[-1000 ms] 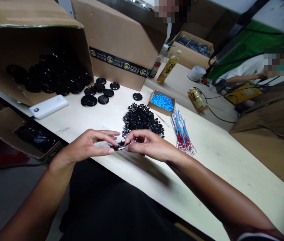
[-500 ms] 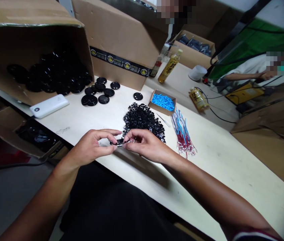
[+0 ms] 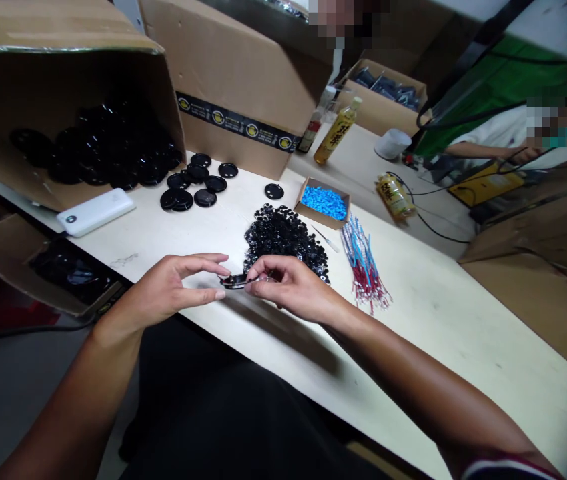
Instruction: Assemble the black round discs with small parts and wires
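Observation:
My right hand pinches a round black plastic disc at its right edge, above the near side of the table. My left hand is at the disc's left edge, with thumb and fingers apart. Whether a fingertip still touches the disc I cannot tell. Right behind my hands lies a heap of small black round pieces. A single black disc lies beyond the heap. Several more black discs are scattered to the left, in front of the cardboard boxes.
At left, a large carton lies open, full of black discs. A white power bank is before it. Right of the heap are a small box of blue pieces, a thin pointed tool and bundled wires. A co-worker's arm shows far right.
My left hand has spread its thumb and fingers and drawn slightly left, off its grip on the disc. My right hand keeps its pinch, and more of the disc shows.

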`<action>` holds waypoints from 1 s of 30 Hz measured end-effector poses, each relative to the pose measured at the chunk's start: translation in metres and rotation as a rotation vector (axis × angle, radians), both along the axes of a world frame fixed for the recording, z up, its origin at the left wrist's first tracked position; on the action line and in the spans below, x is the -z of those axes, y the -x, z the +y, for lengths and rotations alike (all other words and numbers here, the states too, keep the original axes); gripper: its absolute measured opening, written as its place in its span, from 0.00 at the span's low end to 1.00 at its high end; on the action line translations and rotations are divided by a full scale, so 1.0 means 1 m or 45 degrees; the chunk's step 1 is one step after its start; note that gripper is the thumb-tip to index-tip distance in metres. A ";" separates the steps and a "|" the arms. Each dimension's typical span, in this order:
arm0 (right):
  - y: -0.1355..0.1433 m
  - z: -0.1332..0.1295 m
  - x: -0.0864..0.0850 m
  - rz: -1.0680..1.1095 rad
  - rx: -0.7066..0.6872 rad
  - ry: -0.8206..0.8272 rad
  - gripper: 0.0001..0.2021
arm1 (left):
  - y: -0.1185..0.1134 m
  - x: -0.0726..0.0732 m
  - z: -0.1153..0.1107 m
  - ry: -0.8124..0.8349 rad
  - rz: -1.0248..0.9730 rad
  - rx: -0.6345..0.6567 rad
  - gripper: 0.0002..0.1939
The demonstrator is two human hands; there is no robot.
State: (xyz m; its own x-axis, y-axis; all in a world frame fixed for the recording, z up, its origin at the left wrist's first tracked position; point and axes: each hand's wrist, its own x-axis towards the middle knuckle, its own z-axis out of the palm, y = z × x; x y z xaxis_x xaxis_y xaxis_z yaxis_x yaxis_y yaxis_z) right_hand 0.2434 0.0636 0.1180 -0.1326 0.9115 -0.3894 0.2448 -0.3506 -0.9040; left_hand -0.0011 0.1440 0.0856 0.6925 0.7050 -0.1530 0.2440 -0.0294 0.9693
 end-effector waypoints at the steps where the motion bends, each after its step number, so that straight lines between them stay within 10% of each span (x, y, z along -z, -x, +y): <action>1: 0.000 0.000 -0.001 0.000 0.001 0.007 0.15 | 0.000 -0.003 -0.002 -0.034 0.020 -0.051 0.20; 13: 0.004 0.001 -0.001 0.063 0.097 -0.059 0.15 | 0.011 -0.007 -0.028 -0.214 0.149 -0.371 0.24; 20: 0.007 -0.002 0.000 0.120 0.143 -0.107 0.16 | -0.012 0.000 -0.033 0.121 -0.061 -0.351 0.32; 30: 0.015 -0.008 0.010 0.243 0.233 -0.136 0.18 | -0.028 0.008 -0.031 0.214 -0.303 -0.349 0.17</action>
